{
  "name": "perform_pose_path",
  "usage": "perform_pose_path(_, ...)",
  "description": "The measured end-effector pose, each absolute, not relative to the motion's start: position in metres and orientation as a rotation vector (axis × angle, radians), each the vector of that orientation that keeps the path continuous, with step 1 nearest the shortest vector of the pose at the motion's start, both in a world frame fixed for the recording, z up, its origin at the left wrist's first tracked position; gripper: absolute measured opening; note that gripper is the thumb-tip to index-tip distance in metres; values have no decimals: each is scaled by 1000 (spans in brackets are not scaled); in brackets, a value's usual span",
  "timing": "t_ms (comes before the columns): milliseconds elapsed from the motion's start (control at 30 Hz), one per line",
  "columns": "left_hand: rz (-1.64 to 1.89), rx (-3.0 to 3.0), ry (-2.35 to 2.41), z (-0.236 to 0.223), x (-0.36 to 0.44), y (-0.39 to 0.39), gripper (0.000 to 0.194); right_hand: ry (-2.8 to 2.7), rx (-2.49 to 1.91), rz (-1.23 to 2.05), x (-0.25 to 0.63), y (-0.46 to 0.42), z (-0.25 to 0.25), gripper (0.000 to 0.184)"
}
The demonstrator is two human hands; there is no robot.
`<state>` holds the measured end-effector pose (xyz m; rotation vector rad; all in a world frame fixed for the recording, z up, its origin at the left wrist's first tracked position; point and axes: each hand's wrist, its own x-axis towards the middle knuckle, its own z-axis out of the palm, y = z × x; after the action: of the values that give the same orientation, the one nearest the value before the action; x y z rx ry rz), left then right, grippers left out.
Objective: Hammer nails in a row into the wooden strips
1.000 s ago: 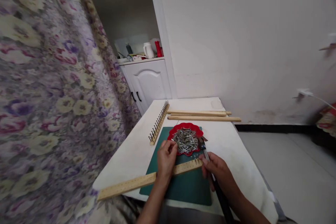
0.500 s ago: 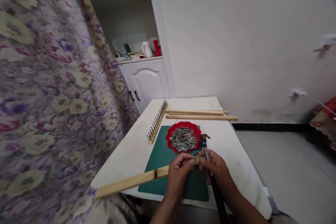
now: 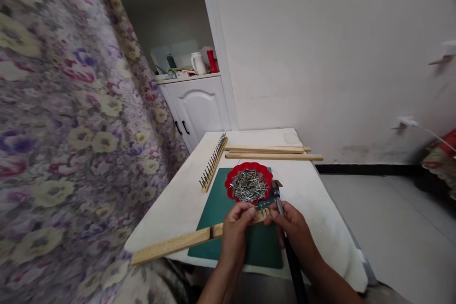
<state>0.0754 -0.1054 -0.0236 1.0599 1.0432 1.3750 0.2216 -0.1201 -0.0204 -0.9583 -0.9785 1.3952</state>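
Observation:
A long wooden strip [image 3: 174, 244] with a dark mark on it slants across the green cutting mat [image 3: 204, 249]; its left end juts past the table edge. Several nails stand in its right end, between my hands. My left hand [image 3: 235, 228] is over the strip with thumb and fingers pinched; what the fingertips hold is too small to make out. The claw hammer [image 3: 279, 204] lies in my right hand [image 3: 294, 223], head up and black handle toward me, while the fingertips touch the strip's right end. Just beyond is a red scalloped bowl [image 3: 229, 193] heaped with nails [image 3: 249, 185].
Another strip [image 3: 214, 164] with a row of upright nails lies at the table's back left. Several bare wooden strips [image 3: 274, 156] lie along the back. The white-covered table [image 3: 167, 213] stands near a wall, a cabinet [image 3: 201, 104] and a floral curtain [image 3: 81, 118].
My left hand has shifted a little left along the strip, uncovering more of the nails at its right end. My right hand stays nearly in place with the hammer.

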Motion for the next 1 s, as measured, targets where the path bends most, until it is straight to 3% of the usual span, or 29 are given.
perform_pose_path(300, 1258, 1687, 1394, -46, 62, -94, 16, -1024, -960, 1395, 226, -121, -15, 25)
perform_pose_path(833, 1195, 1777, 1396, -53, 68, -94, 14, -1037, -993, 1437, 225, -122, -15, 24)
perform_pose_path(1000, 1176, 1802, 1406, -54, 68, -94, 15, -1065, -853, 1638, 229, -123, -13, 28)
